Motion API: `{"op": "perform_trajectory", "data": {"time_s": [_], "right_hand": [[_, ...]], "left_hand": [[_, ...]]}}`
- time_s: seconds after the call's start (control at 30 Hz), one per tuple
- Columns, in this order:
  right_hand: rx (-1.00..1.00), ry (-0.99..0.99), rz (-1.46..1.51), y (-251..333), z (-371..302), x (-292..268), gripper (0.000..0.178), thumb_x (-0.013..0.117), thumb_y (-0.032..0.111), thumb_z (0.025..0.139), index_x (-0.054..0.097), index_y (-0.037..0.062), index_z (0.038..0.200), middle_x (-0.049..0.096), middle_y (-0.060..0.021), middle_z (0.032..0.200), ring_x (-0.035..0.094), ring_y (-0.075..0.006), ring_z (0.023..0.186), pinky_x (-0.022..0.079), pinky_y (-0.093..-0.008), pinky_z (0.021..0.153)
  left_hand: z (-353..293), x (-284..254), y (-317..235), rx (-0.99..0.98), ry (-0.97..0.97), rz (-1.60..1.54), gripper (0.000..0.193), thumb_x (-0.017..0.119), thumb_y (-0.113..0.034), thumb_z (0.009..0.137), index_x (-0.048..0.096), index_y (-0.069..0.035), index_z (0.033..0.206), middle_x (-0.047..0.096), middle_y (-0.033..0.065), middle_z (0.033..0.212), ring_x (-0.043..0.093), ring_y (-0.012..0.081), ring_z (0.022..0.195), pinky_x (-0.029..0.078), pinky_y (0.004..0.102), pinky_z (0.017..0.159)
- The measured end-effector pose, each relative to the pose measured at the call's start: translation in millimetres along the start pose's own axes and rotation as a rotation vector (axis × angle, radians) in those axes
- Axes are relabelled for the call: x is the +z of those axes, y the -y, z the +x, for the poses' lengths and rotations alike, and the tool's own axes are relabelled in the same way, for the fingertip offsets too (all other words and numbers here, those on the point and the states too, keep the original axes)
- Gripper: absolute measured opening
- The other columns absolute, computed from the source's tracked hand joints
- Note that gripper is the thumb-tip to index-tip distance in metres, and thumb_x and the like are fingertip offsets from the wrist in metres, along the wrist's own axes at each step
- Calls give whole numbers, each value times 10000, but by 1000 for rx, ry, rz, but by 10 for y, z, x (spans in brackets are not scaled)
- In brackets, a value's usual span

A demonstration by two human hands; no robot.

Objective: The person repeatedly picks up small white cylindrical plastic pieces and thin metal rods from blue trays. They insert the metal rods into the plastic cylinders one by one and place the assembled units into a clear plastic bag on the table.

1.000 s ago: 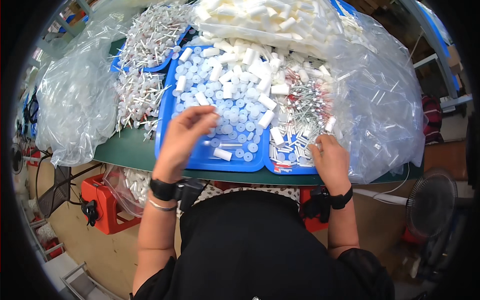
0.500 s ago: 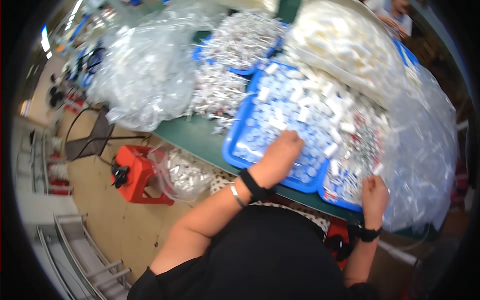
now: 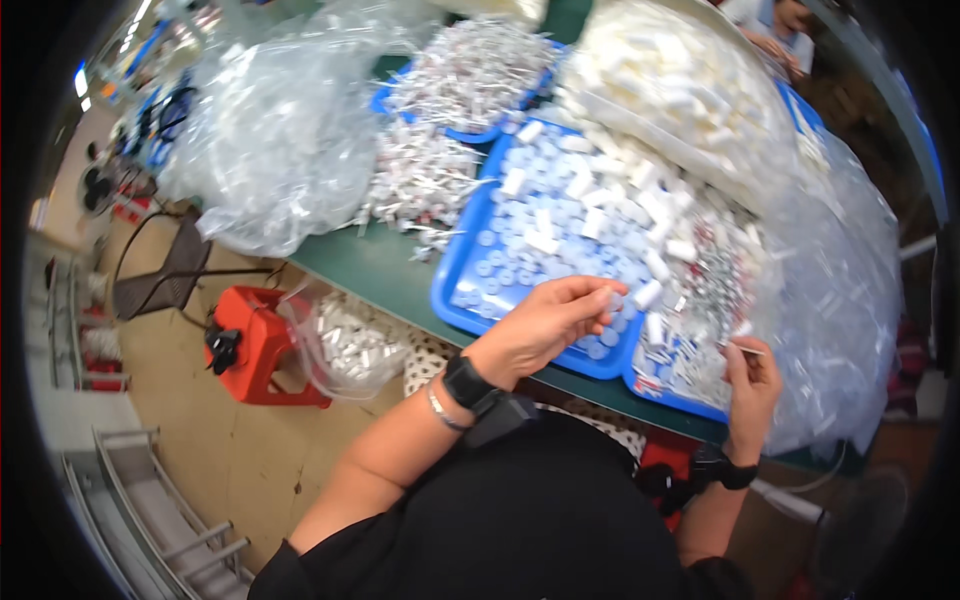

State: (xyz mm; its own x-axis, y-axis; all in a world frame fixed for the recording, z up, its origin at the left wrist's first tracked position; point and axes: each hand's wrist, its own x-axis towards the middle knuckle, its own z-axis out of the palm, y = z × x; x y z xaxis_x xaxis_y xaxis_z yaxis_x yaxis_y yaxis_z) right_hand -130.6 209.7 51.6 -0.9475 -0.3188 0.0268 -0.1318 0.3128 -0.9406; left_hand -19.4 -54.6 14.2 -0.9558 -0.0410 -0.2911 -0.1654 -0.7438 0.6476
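My left hand is over the front of a blue tray, thumb and fingertips pinched on a small translucent round plastic piece. Many like it lie in that tray, with white cylinders scattered among them. To the right, my right hand is closed at the front edge of a second blue tray. A thin, pale little stick-like part pokes out between its thumb and fingers; its kind is too small to tell. Small metal and red pieces fill the second tray, along with white cylinders.
Behind the trays sits a big open sack of white pieces. White stick-like parts are heaped on a farther blue tray. Clear plastic bags flank the green table. A red stool stands left; another person is far right.
My left hand has lifted from among the round pieces, drawn nearer and turned, now showing one in its fingertips. The right hand has barely moved; the whole view has shifted slightly.
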Motion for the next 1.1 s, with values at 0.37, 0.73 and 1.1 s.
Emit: {"op": "perform_trajectory", "data": {"time_s": [0.37,0.73,1.1], "right_hand": [[9,215,490,166,-237,469,131,606,15,917,612,-28,1041,672,-99,841,656,-130,747,531,-238,681],[83,179,364,190,-224,501,111,601,19,915,610,-30,1015,674,-116,846,629,-124,718,498,-234,656],[16,192,284,108,-226,540,124,622,42,922,610,-26,1025,678,-84,891,642,-101,745,533,-235,698]], "left_hand": [[-63,185,320,-225,81,-308,293,576,-166,969,557,20,1196,638,81,1070,614,102,887,531,229,792],[-76,228,339,-168,-33,-206,345,555,-153,976,539,73,1236,638,135,1103,650,176,1007,540,251,924],[-55,206,362,-187,-25,-295,272,569,-164,972,578,45,1146,634,101,1051,650,178,999,552,244,895]]}}
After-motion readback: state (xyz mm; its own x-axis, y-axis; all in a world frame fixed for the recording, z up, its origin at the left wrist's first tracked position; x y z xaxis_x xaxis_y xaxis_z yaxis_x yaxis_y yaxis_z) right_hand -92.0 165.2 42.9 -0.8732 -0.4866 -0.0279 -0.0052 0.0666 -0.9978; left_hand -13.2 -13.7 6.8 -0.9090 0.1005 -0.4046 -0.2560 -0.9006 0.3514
